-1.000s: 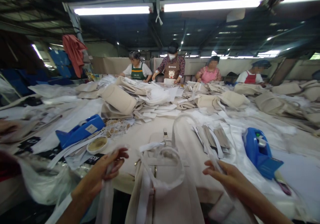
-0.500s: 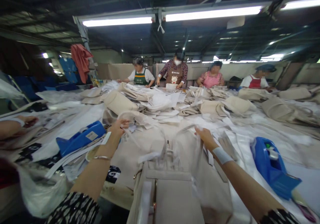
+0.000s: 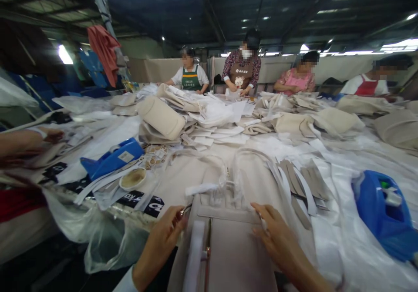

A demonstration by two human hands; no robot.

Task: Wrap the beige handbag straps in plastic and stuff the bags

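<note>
We are standing over a grey-beige, smooth-sided bag point(image 3: 240, 244), upright at the near table edge, between our hands. Our left hand point(image 3: 163, 235) is pinching a small shiny metal fitting point(image 3: 183, 212) at its upper corner; our right hand point(image 3: 277, 235) is resting by the opposite corner, probably steadying the top from both sides. The film-wrapped pale handles point(image 3: 253, 151) are lying forward, seemingly leaving that edge reachable. Blur is obscuring our right fingertips: cannot tell whether they are gripping. The frame is cutting off the bag's base
</note>
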